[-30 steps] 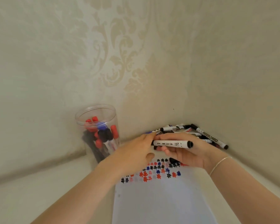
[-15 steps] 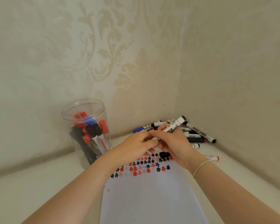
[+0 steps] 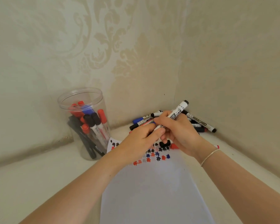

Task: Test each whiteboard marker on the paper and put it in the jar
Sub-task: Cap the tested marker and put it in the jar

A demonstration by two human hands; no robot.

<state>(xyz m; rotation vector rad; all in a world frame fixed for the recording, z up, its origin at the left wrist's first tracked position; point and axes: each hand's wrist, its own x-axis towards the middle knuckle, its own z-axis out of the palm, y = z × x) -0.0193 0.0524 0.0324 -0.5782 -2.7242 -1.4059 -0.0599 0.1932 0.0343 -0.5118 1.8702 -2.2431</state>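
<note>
A black-ended marker [image 3: 176, 116] is gripped by the right hand [image 3: 179, 132] above the paper [image 3: 152, 191] — the left hand [image 3: 139, 141] is pressed beside it, the jar [image 3: 86, 123] stood left.

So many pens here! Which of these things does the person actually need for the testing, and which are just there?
Part of the job:
- black-capped white marker held in right hand
- left hand at its lower end
- white paper sheet with coloured test marks
- clear plastic jar of markers
- pile of loose markers in the corner

Just there:
- thin bracelet
- patterned wallpaper
</note>
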